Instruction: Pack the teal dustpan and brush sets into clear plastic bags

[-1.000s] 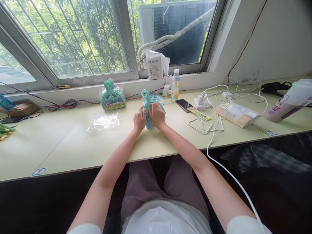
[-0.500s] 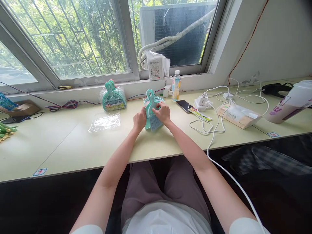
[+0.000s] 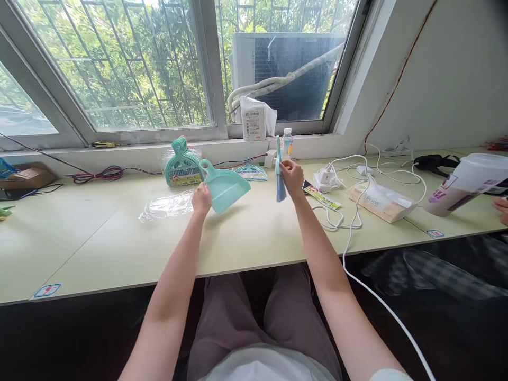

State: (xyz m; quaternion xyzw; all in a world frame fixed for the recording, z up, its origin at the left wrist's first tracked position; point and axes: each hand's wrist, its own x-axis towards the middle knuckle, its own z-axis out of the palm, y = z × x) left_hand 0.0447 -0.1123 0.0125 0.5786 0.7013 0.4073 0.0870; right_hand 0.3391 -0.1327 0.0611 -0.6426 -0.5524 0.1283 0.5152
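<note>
My left hand (image 3: 202, 199) grips a mint-green dustpan (image 3: 227, 188) by its left side near the handle, holding it tilted above the table. Apart from it, to the right, my right hand (image 3: 292, 177) pinches a small hand brush (image 3: 279, 159), seen edge-on with its blue-grey bristles pointing down. Behind the dustpan lies a wrapped dustpan-and-brush set (image 3: 251, 172). Several more sets (image 3: 183, 163) in clear wrap stand together at the back left. A crumpled clear plastic bag (image 3: 166, 206) lies flat left of my left hand.
A drink bottle (image 3: 287, 144) stands behind the brush. Right of it are a white plug adapter (image 3: 327, 179), a yellow-green label card (image 3: 323, 197), white cables, a tissue pack (image 3: 383, 200) and a large cup (image 3: 464, 185). Another person's hand (image 3: 502, 209) shows at the right edge.
The brush and dustpan, together before, are now apart. My left hand has moved left with the dustpan, my right hand right with the brush. Another person's hand has appeared at the right edge.
</note>
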